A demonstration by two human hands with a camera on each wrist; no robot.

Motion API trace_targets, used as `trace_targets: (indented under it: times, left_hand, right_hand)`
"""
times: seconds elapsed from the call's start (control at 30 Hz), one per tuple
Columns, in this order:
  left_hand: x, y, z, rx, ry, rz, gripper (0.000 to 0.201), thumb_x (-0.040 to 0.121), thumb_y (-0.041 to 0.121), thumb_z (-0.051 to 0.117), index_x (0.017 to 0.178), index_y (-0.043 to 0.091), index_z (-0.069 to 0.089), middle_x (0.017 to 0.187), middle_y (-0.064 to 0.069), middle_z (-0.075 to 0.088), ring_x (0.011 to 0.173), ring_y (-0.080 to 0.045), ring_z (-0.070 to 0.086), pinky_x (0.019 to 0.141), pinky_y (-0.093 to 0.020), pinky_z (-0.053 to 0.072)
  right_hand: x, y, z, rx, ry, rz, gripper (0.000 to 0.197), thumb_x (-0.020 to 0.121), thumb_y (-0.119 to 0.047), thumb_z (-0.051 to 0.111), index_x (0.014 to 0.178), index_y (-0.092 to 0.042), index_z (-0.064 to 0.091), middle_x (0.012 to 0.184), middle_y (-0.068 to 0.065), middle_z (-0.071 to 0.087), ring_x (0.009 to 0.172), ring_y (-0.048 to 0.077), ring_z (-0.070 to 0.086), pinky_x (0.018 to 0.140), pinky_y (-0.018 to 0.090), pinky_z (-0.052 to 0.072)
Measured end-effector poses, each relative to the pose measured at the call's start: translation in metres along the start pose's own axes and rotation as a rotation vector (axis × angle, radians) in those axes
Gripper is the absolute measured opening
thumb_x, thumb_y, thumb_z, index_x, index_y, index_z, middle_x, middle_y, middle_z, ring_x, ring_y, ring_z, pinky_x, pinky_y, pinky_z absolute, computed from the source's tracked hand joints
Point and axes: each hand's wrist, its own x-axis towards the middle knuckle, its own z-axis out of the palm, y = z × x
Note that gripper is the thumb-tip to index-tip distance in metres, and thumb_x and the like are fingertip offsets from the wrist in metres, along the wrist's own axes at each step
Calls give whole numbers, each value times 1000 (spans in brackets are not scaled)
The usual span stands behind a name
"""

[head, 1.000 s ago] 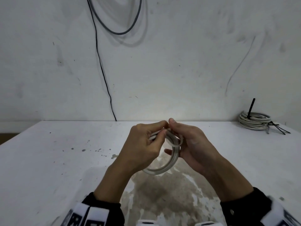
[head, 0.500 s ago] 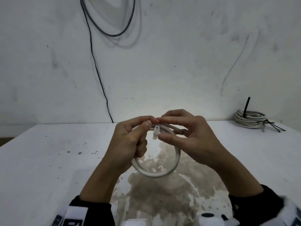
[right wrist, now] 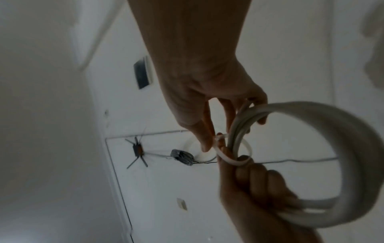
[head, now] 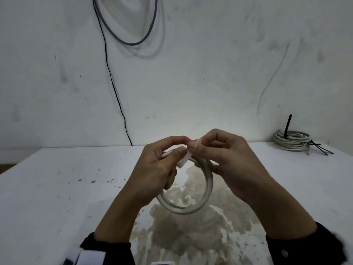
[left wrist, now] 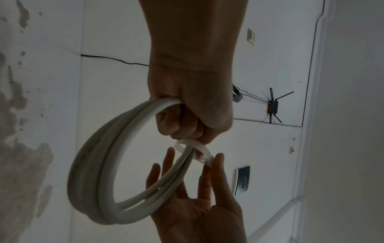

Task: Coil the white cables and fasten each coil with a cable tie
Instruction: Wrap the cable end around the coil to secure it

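A small coil of white cable (head: 209, 188) hangs above the table between my two hands. My left hand (head: 182, 145) grips the coil's top left in a fist, seen from below in the left wrist view (left wrist: 187, 118). A white cable tie (head: 185, 160) forms a loose loop round the coil's strands (left wrist: 200, 148), (right wrist: 239, 158). My right hand (head: 195, 144) pinches the tie's end between thumb and forefinger, and its other fingers lie behind the coil (right wrist: 353, 156). Where the tie's head sits is hidden by my fingers.
A bundled coil of white cable (head: 292, 143) with a black tie standing up from it lies at the table's back right, with loose black ties (head: 321, 149) beside it. The white table (head: 57, 188) has a worn brown patch (head: 191, 236) below my hands. A black wire (head: 114, 88) runs down the wall.
The coil has turned from edge-on to face me. The white tie has come into view, and my right hand has shifted from the coil to pinching the tie's end.
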Motion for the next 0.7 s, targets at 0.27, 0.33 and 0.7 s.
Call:
trace_targets:
  times: [0.27, 0.33, 0.7]
  left_hand:
    - [-5, 8, -9, -200, -270, -135, 26, 80, 15, 53, 97, 13, 74, 45, 9, 20, 34, -5, 15, 37, -15, 16]
    - [-6, 8, -9, -207, -316, -145, 27, 81, 14, 56, 102, 9, 72, 44, 10, 21, 33, -4, 15, 37, -14, 17]
    - [-2, -5, -7, -293, -343, -227, 20, 82, 13, 56, 92, 7, 73, 43, 9, 22, 31, -3, 15, 38, -10, 17]
  right_hand:
    - [5, -9, -19, 215, -120, 280, 18, 49, -25, 73, 49, -19, 57, 68, -5, 64, 90, 11, 60, 89, 42, 34]
    - [8, -8, -21, 278, -117, 329, 18, 47, -20, 72, 49, -16, 54, 65, -2, 60, 84, 12, 59, 87, 39, 30]
    - [20, 12, -14, 382, 343, 218, 21, 85, -10, 63, 64, -6, 61, 56, 1, 63, 58, 12, 63, 51, 25, 52]
